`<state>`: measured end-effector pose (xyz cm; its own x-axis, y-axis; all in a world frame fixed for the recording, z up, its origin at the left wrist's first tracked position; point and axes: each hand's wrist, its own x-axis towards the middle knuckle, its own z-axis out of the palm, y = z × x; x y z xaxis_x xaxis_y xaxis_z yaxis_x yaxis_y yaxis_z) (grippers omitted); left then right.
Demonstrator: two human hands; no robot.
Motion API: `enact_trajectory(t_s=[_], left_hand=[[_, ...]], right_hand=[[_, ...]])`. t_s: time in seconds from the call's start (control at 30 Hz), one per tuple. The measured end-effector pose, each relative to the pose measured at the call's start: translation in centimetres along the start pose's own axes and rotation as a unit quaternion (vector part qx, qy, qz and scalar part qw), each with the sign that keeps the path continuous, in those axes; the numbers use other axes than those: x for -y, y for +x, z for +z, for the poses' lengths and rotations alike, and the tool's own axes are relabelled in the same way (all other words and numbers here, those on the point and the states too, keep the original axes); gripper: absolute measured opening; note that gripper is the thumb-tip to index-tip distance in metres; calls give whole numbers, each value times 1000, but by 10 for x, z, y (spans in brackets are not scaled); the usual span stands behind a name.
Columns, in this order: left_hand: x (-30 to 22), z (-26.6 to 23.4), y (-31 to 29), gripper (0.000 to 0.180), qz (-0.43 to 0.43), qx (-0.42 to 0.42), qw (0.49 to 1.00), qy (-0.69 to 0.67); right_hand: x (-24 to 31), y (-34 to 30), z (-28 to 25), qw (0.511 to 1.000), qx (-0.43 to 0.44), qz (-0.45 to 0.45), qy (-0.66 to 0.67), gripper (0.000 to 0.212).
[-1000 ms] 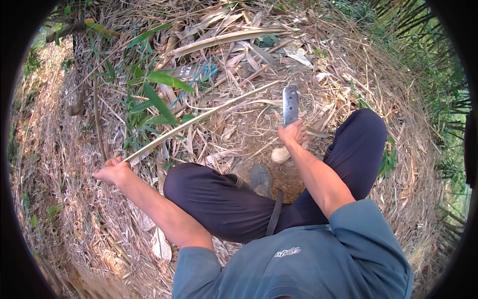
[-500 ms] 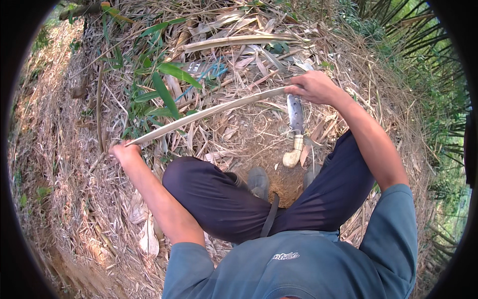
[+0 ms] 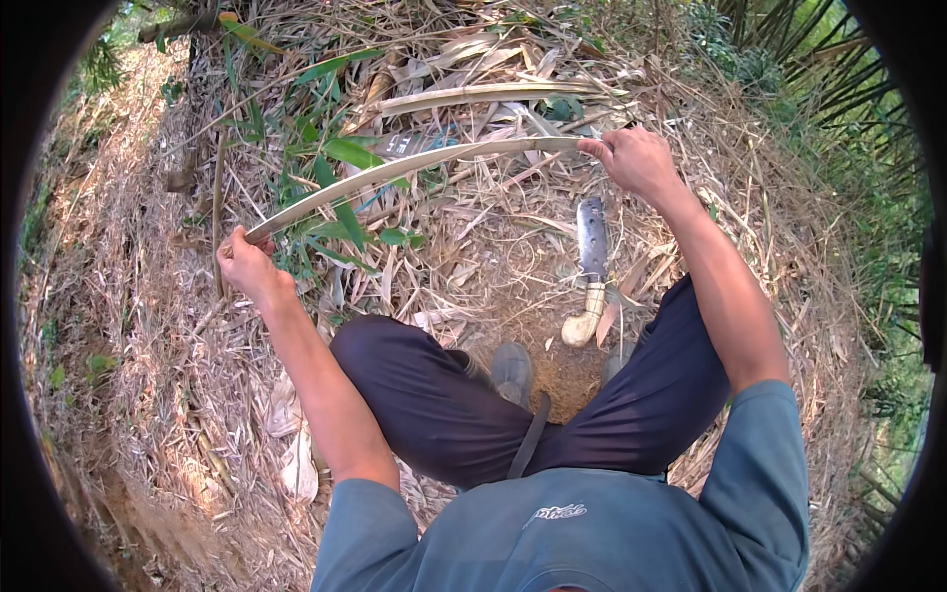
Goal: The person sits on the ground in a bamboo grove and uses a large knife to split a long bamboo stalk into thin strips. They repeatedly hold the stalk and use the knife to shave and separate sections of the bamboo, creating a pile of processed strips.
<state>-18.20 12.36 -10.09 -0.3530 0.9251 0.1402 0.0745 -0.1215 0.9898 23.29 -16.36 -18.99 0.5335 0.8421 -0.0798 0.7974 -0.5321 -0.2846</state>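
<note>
Dry tan leaf litter [image 3: 158, 375]: spread below.
Long pale flat strip [image 3: 414, 161]: bowed crosswise, rising rightward.
Left hand [image 3: 252, 264]: gripped near end.
Right hand [image 3: 638, 161]: gripped farther end.

Pale strip [image 3: 473, 149] held in an arch!

Left hand [image 3: 252, 266] grips one end, right hand [image 3: 639, 163] has the other! Below it, a knife [image 3: 592, 240] lies on the littered ground [image 3: 498, 271], its curved handle [image 3: 583, 323] pointing toward the boots [image 3: 512, 371].

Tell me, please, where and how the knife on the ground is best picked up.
Probably by its pale handle, coming from the person's side: the knife lies with its knobbed butt toward the person and its blade pointing away.
</note>
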Motion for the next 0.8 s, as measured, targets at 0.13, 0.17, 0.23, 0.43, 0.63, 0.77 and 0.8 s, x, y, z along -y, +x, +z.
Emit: enact_trajectory(t_s=[0.13, 0.17, 0.23, 0.43, 0.63, 0.77, 0.8], left_hand=[[-13, 15, -20, 25, 20, -1, 1000, -10], [-15, 17, -22, 23, 20, -2, 1000, -16], [-12, 16, -19, 21, 16, -17, 999, -29], [9, -11, 13, 28, -42, 12, 999, 19], [-3, 4, 1, 51, 407, 122, 823, 377], [-19, 19, -31, 45, 423, 287, 742, 433], [-22, 19, -36, 44, 405, 298, 738, 450]], right_hand=[[-8, 6, 9, 999, -30, 24, -10, 72], [-9, 5, 8, 999, -31, 22, -2, 72], [-11, 2, 6, 999, -34, 19, 14, 72], [-29, -1, -22, 993, -18, -78, 83, 68], [-39, -5, -45, 979, -171, -101, 41, 68], [-41, -4, -51, 968, -231, -86, 38, 68], [-40, -4, -53, 965, -245, -87, 35, 69]])
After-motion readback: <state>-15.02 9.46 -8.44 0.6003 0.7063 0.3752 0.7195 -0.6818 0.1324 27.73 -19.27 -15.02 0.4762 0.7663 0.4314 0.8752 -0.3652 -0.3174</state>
